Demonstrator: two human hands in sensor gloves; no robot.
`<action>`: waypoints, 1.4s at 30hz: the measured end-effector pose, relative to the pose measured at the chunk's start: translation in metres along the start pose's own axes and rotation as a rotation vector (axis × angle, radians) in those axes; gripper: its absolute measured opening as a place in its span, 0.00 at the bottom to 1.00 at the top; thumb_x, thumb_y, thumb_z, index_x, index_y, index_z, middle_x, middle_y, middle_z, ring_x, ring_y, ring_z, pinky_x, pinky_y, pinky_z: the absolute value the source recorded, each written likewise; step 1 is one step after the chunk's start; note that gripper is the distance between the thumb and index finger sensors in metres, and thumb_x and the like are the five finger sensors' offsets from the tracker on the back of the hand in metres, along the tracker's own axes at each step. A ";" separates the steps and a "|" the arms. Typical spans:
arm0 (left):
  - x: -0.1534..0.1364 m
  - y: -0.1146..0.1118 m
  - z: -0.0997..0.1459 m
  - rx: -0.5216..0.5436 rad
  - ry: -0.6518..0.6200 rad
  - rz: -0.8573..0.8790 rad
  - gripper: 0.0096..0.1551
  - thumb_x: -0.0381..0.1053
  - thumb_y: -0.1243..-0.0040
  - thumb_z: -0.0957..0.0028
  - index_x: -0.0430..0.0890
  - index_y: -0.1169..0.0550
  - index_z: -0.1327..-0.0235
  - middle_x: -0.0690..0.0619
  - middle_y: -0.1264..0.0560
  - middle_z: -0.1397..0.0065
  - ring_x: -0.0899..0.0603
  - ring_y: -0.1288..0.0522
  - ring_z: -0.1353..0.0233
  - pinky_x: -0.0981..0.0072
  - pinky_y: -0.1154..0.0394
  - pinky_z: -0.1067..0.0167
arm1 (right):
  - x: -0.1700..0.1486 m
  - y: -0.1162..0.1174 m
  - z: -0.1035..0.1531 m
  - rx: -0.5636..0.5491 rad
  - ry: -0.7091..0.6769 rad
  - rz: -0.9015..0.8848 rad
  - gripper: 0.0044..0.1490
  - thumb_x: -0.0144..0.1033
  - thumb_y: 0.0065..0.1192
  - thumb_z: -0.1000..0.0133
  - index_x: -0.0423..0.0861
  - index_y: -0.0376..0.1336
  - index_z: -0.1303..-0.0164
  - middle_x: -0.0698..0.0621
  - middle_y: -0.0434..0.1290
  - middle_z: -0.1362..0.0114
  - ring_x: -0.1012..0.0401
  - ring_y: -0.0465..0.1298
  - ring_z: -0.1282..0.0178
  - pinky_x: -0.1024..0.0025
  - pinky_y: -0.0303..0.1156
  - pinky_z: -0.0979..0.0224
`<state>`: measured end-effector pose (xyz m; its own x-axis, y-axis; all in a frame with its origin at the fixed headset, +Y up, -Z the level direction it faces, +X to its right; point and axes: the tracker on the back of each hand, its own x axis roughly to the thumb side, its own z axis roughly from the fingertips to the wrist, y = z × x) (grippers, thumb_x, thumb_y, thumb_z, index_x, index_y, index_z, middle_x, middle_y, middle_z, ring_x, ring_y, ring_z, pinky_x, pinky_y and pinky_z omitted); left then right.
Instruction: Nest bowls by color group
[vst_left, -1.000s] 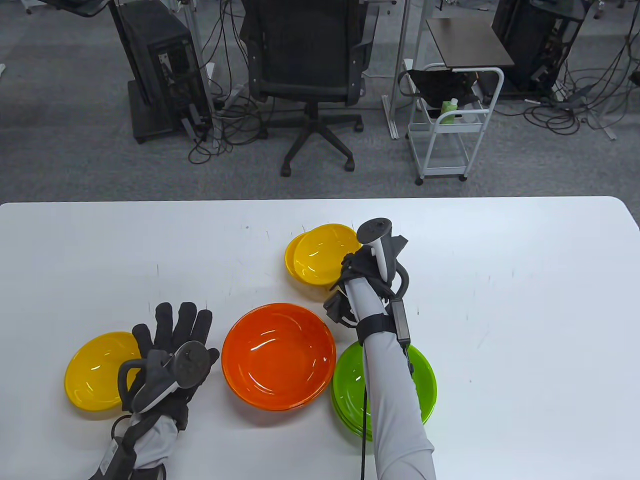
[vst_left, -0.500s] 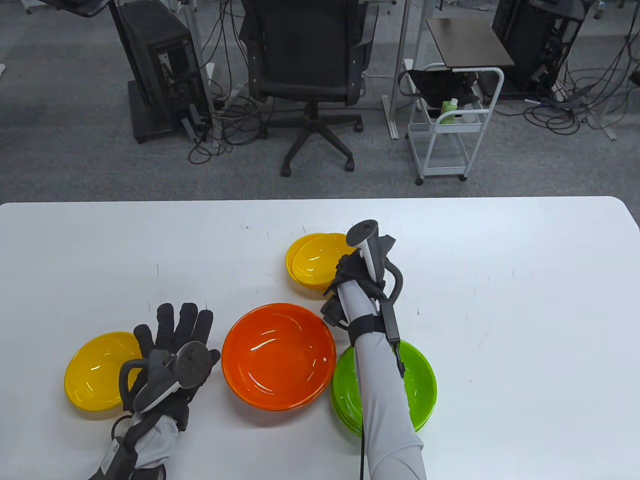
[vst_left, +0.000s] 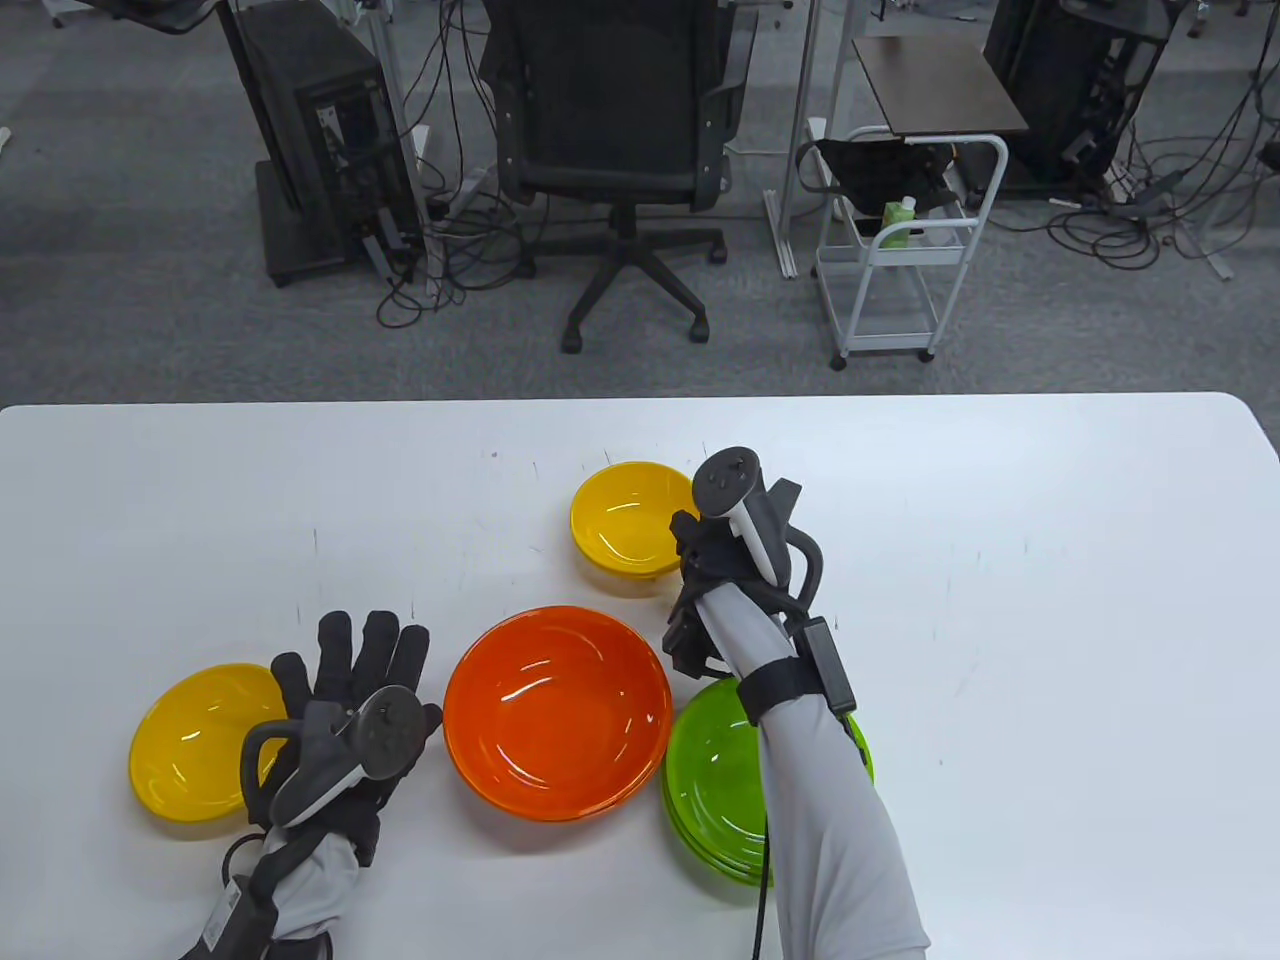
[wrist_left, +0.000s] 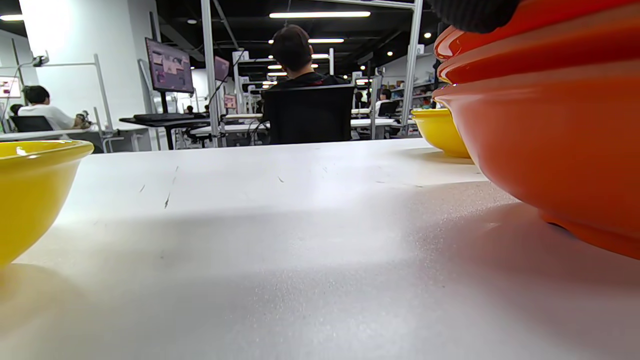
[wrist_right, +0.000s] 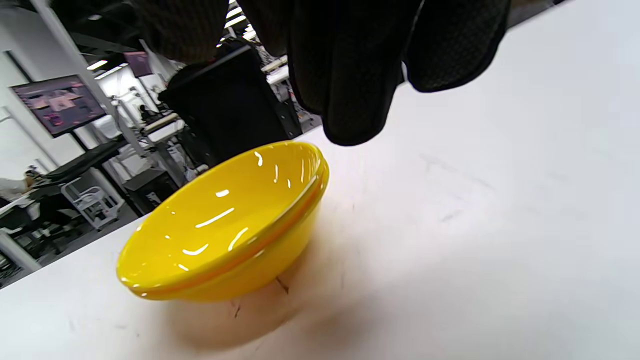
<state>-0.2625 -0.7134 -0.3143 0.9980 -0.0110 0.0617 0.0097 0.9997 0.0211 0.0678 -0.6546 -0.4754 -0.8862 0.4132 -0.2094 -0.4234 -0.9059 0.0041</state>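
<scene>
Left gloved hand (vst_left: 345, 700) flat on white table (vst_left: 1050, 620), fingers (vst_left: 370, 640) spread and extended, gripping nothing, lying between lone glossy yellow plastic bowl (vst_left: 185, 745) at near left and orange stack; cannot tell whether hand's edge touches that bowl's rim. Right gloved hand (vst_left: 725, 545) raised just beside far yellow stack, fingertips (wrist_right: 355, 85) hanging loosely curled above table in right wrist view, clear of bowl rim, holding nothing. Far-centre stack of two nested glossy yellow bowls (vst_left: 625, 515), seam between rims visible in right wrist view (wrist_right: 225, 235), sitting upright on table. Count yellow: three, two nested plus one alone, well apart. Big glossy orange bowls (vst_left: 555, 710) at near centre, looks like single from above, left wrist view shows stacked rims (wrist_left: 540, 100), at least two, exact count unclear. Glossy green bowl stack (vst_left: 720, 780) just right of orange, partly under right forearm, several rim edges showing, exact count unclear.
</scene>
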 end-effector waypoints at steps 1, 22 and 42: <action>0.000 0.000 0.000 -0.003 0.003 -0.003 0.45 0.64 0.49 0.47 0.58 0.48 0.18 0.52 0.54 0.10 0.32 0.61 0.14 0.22 0.58 0.27 | 0.000 -0.004 0.006 -0.013 -0.027 0.020 0.42 0.46 0.55 0.40 0.41 0.53 0.16 0.40 0.70 0.22 0.49 0.76 0.33 0.42 0.68 0.28; -0.031 0.000 0.006 -0.038 0.321 -0.014 0.45 0.67 0.49 0.48 0.56 0.46 0.18 0.49 0.48 0.11 0.33 0.47 0.14 0.27 0.48 0.26 | -0.100 -0.035 0.149 -0.186 -0.342 0.306 0.45 0.55 0.53 0.42 0.49 0.54 0.15 0.39 0.55 0.11 0.35 0.55 0.16 0.27 0.50 0.24; -0.043 -0.031 0.000 -0.209 0.596 -0.160 0.44 0.48 0.35 0.49 0.43 0.42 0.21 0.49 0.27 0.25 0.46 0.19 0.34 0.51 0.25 0.35 | -0.138 -0.017 0.153 -0.133 -0.314 0.287 0.45 0.55 0.53 0.42 0.48 0.54 0.15 0.39 0.55 0.11 0.35 0.53 0.15 0.26 0.49 0.24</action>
<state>-0.3055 -0.7434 -0.3179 0.8459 -0.2074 -0.4913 0.1131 0.9701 -0.2146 0.1686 -0.6823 -0.2968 -0.9872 0.1322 0.0890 -0.1418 -0.9836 -0.1117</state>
